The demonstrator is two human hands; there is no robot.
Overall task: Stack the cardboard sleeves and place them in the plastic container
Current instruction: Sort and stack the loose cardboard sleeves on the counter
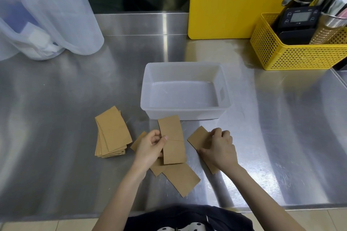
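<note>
A translucent plastic container (224, 88) sits empty in the middle of the steel counter. To its lower left lies a stack of several brown cardboard sleeves (112, 133). My left hand (150, 146) pinches one flat sleeve (173, 140) by its left edge, held lengthwise just in front of the container. My right hand (218, 148) presses down on another sleeve (199, 137) lying on the counter, fingers curled over it. More loose sleeves (181, 176) lie under and below my hands, and one sleeve (138, 140) peeks out behind my left hand.
Two translucent pitchers (62, 11) stand at the back left. A yellow board (234, 2) leans against the back wall. A yellow perforated basket (293, 56) with a scale and metal tools sits at the back right. The counter's front edge runs just below the sleeves.
</note>
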